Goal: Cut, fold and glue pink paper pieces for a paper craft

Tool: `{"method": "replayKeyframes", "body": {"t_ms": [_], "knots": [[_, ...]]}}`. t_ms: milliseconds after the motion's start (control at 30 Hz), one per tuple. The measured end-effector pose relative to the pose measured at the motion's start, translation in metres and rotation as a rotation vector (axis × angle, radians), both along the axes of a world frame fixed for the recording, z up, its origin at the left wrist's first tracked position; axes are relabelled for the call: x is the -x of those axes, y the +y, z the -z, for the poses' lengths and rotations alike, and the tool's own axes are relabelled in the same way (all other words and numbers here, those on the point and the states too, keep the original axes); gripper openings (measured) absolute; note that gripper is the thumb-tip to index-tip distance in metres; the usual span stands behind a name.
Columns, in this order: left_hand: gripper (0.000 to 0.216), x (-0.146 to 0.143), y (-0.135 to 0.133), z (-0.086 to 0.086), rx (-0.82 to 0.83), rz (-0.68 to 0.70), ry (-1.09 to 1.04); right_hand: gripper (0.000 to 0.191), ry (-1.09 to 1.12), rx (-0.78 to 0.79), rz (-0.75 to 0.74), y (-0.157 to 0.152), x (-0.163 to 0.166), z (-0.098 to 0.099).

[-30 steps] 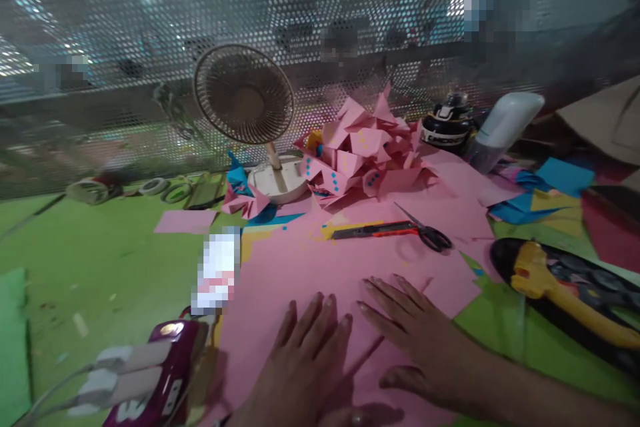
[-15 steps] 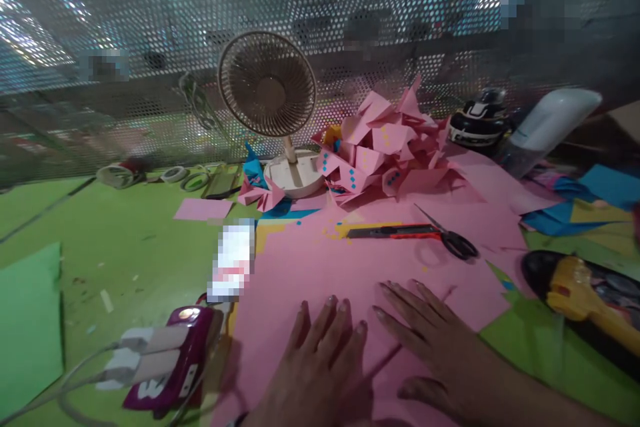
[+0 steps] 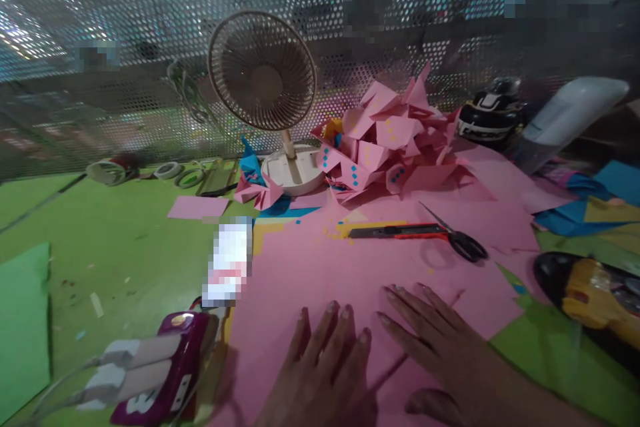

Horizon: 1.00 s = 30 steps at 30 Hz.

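My left hand (image 3: 325,363) lies with fingers spread on a large pink sheet of paper (image 3: 300,267). To its right, my right hand (image 3: 443,347) rests on the same sheet, fingers stretched out and thumb apart. Neither hand holds anything. Beyond the fingertips lie a red and black utility knife (image 3: 400,231) and black-handled scissors (image 3: 467,245), their ends touching or overlapping. Yellow paper scraps (image 3: 330,233) are scattered near the knife's tip. A heap of folded pink paper pieces (image 3: 385,133), some with blue or yellow diamonds, sits farther back.
A small desk fan (image 3: 295,170) stands behind the sheet. At left are a phone (image 3: 229,260), a purple power strip (image 3: 173,367) with plugs, and green paper (image 3: 25,327). A black and yellow object (image 3: 595,297) lies at right, below a whitish bottle-like object (image 3: 575,113). Perforated metal screening (image 3: 150,20) stands behind.
The view has shifted slightly, so things at the sides sit farther outward. Both hands stay flat on the pink sheet, hardly moved.
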<state>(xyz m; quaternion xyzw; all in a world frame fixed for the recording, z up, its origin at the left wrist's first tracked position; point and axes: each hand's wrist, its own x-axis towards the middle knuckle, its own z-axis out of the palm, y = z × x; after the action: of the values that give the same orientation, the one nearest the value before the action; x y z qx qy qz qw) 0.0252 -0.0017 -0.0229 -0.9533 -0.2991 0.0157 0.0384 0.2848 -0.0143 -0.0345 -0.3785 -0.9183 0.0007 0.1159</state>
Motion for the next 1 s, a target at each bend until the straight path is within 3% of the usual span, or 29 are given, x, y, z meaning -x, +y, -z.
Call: {"method": "replayKeyframes", "body": {"t_ms": [400,633,833,1000], "knots": [[0.051,0.0015,-0.004,0.0017,-0.188,0.026,-0.001,0.079,-0.089,-0.156,-0.029,0.0055,0.0003,-0.0033],[0.054,-0.0006,-0.0037,-0.0016,-0.141,0.017,-0.008,0.077,-0.038,-0.095,-0.017,0.005,-0.0001,-0.0009],[0.052,0.0009,-0.0086,0.004,-0.199,0.032,-0.044,0.076,-0.001,-0.057,-0.045,0.0062,-0.0018,0.0003],[0.054,-0.0035,-0.0077,-0.0038,-0.166,-0.024,-0.024,0.074,0.003,-0.057,-0.021,0.0043,-0.0007,-0.004]]}}
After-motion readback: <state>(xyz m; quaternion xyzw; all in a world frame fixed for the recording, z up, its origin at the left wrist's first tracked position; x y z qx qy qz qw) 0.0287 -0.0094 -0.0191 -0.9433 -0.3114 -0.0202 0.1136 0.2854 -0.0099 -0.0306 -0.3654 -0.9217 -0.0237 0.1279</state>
